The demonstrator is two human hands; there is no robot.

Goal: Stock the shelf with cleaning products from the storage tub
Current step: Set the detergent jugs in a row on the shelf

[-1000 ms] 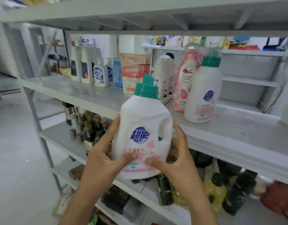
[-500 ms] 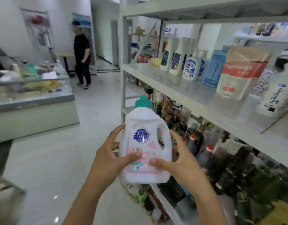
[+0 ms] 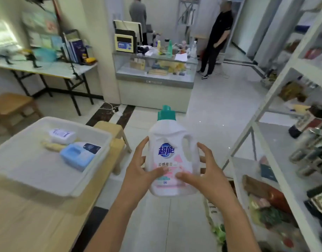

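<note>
Since the earlier frame, my view has swung from the shelf (image 3: 276, 99) toward the storage tub (image 3: 94, 142). Both left hand (image 3: 138, 173) and right hand (image 3: 205, 175) clamp the upright detergent bottle (image 3: 172, 157) over the floor between them.

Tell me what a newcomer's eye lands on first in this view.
First, the white detergent bottle with its teal cap, held upright at centre between the left hand and right hand. Next, the white storage tub at left on a wooden table, holding a light blue bottle and other products lying flat. The shelf runs along the right edge.
</note>
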